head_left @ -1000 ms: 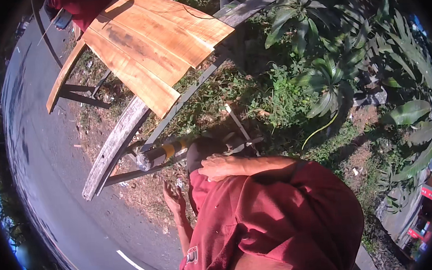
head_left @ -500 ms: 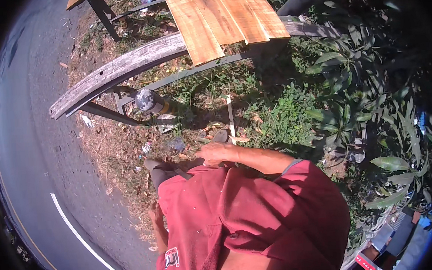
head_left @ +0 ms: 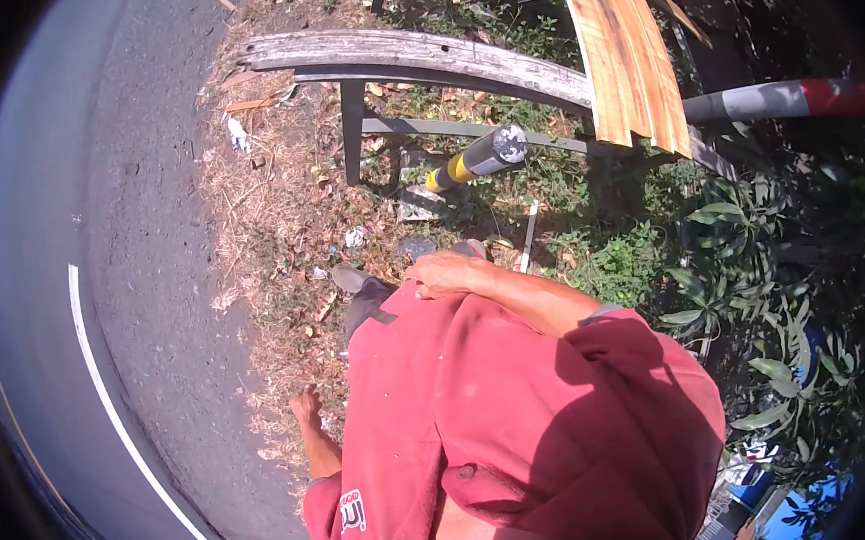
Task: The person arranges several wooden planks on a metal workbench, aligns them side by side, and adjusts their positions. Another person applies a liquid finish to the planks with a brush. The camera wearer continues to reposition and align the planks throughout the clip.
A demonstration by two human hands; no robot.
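My right hand (head_left: 440, 272) rests at the front of my waist, by the lower edge of my red shirt (head_left: 521, 394). Its fingers are curled in; whatever they may hold is hidden. Out to the left, my left hand (head_left: 305, 404) hangs over dry grass, small in view, with its fingers loosely apart and nothing seen in it. Ahead of me a weathered wooden beam (head_left: 417, 50) lies on a dark metal frame (head_left: 355, 130). Several orange-brown wooden boards (head_left: 623, 56) lie side by side across its right part, out of reach of both hands.
A post (head_left: 480, 158) with black and yellow bands stands before the beam. A pale stick (head_left: 530, 233) is in the weeds near my feet. A red and white pole (head_left: 782, 100) and leafy plants (head_left: 755, 298) are on the right. An asphalt road (head_left: 140, 240) runs along the left.
The view has swung left, so the beam, boards and post now appear farther right. My left arm has swung outward from my side. My right hand stays at my waist.
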